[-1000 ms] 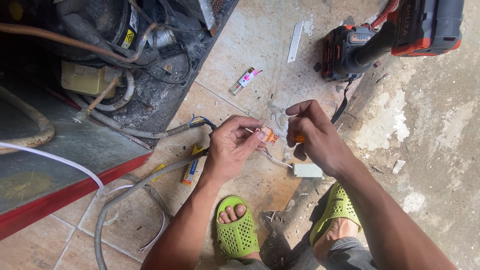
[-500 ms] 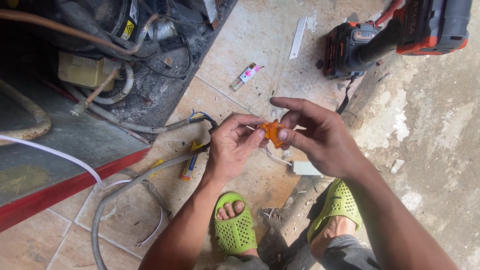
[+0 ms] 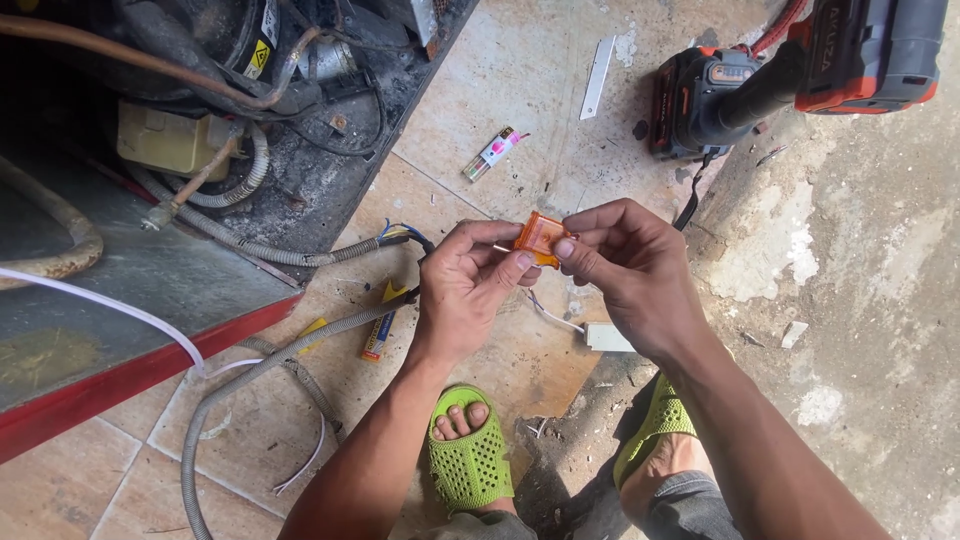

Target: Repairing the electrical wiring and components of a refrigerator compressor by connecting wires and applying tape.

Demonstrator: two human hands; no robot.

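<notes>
Small orange plastic part [image 3: 540, 238], translucent, sits mid-frame above the tiled floor [image 3: 520, 80], held between both hands. Left hand [image 3: 468, 290] pinches its lower left edge, thumb and forefinger pressed onto it, other fingers curled under. Right hand [image 3: 628, 268] pinches the right side with thumb and forefinger tips; remaining fingers loosely bent behind. A thin white wire [image 3: 548, 314] hangs below the hands down to a small white block [image 3: 608, 338] on the floor.

Around it:
- Lighter [image 3: 492, 153], clear body with pink and green, lies on the tile above the hands.
- Yellow-handled tool [image 3: 380, 325] lies left of the left wrist, beside a grey corrugated conduit [image 3: 300, 345].
- Flat white strip [image 3: 597, 77] near top centre.
- Orange and black power tool [image 3: 790, 70] top right, well apart.
- Open appliance bay top left: black compressor [image 3: 190, 50] carries a yellow triangular warning label [image 3: 256, 60]; cream plastic box [image 3: 170, 140] below it; red trim edge [image 3: 140, 375] along the base.
- Green perforated sandals [image 3: 468, 455] at the bottom.
</notes>
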